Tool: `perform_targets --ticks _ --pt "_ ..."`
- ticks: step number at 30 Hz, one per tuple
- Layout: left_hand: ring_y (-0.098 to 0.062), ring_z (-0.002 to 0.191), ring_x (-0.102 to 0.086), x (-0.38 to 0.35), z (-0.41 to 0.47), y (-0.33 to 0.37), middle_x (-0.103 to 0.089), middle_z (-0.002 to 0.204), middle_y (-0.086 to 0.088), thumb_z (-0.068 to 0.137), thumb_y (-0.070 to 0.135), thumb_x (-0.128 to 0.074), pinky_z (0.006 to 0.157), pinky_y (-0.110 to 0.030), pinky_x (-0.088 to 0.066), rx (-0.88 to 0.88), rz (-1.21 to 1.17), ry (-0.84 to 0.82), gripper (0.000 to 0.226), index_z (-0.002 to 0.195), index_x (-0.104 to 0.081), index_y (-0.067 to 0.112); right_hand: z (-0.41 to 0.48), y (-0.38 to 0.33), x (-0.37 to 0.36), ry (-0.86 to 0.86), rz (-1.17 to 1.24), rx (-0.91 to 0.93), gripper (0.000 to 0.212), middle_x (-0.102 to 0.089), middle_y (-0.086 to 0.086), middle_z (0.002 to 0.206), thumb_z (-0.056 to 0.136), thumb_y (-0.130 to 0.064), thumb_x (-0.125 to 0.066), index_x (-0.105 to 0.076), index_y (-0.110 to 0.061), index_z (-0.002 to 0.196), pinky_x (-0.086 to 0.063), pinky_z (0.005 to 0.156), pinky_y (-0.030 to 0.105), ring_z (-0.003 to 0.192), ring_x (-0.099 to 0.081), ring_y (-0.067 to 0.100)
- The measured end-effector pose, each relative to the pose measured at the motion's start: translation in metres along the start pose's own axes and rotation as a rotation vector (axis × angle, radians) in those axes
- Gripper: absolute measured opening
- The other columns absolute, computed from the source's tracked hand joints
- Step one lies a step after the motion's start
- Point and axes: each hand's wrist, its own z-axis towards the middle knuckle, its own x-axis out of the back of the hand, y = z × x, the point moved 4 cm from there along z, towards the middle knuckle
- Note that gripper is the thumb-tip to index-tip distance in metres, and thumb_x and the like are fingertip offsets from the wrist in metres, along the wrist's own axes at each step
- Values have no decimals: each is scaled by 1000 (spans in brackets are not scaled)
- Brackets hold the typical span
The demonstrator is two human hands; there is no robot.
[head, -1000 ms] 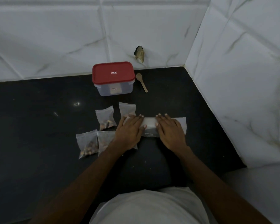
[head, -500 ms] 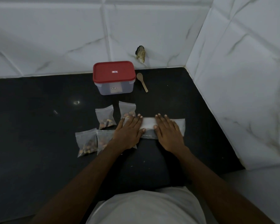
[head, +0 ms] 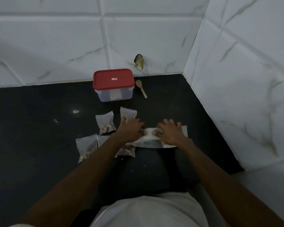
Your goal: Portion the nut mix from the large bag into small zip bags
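Left hand [head: 131, 129] and right hand [head: 170, 134] pinch the large bag [head: 152, 140], flat on the counter [head: 39, 128]. Small bags [head: 105, 122] with nuts lie left of it. Behind it: red-lidded box [head: 113, 85], spoon [head: 141, 88] alongside.

Left hand [head: 131, 130] and its forearm cover parts of two small zip bags [head: 126, 149]; both hands hide much of the large bag [head: 150, 139]. Labels on the red-lidded container [head: 113, 84] are too small to read. The table [head: 39, 115] is cut off at the left edge.
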Motion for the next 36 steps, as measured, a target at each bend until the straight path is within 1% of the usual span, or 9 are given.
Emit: perform_targets --ticks 6,10,13,15,17,22,26,29,36 --pt "-18 114 -51 2 4 9 -61 117 0 96 38 -53 93 -36 -24 -24 -47 43 24 114 -57 23 -3 0 2 -52 114 62 37 -60 1 119 97 -51 -48 -48 -21 119 -26 99 44 114 -54 22" --pt "-17 118 -48 15 11 21 -59 119 2 93 36 -57 101 -41 -24 -40 -29 135 24 115 -54 27 -7 17 4 -62 404 40 35 -65 4 114 94 -44 -58 -47 -20 118 -44 97 43 105 -61 23" --pt "-17 135 -36 23 19 37 -46 143 1 92 33 -59 113 -47 -18 -83 -52 316 46 136 -46 26 -14 42 19 84 644 -17 28 -65 4 106 92 -33 -63 -50 -21 114 -52 86 40 95 -64 20" --pt "-16 146 -21 21 27 50 -27 158 3 97 35 -52 116 -49 -13 -135 -50 350 56 149 -32 27 -17 60 22 185 629 -64 28 -64 3 107 93 -28 -63 -51 -20 116 -51 86 37 96 -63 19" --pt "-15 150 -9 9 39 62 -14 163 5 102 40 -38 118 -47 -10 -178 -10 260 55 154 -22 28 -20 72 16 264 585 -82 32 -63 5 112 93 -24 -63 -53 -16 122 -49 89 36 102 -62 21" --pt "-16 151 -1 -22 65 69 -1 165 3 105 46 -17 120 -41 -7 -180 57 46 57 157 -6 25 -31 72 -4 488 240 -103 46 -48 7 145 101 -35 -48 -45 -17 144 -38 104 40 132 -46 23" --pt "-13 151 6 -32 67 65 6 164 4 104 49 -16 121 -40 -3 -195 42 59 60 157 0 24 -35 67 -23 316 96 -61 59 -22 -1 162 104 -48 -20 -23 -19 155 -16 119 37 150 -15 14" --pt "-11 150 8 -40 64 63 7 164 5 104 51 -15 121 -38 0 -207 7 74 61 156 2 24 -37 71 -35 307 126 -55 67 -18 -1 163 99 -54 -9 -17 -20 156 -12 119 32 150 -13 12" --pt "-9 149 9 -47 63 58 4 164 6 103 52 -16 120 -37 4 -194 -57 67 62 156 0 26 -35 69 -40 287 152 -35 62 -19 0 163 103 -51 -17 -17 -19 156 -9 119 29 150 -13 12"
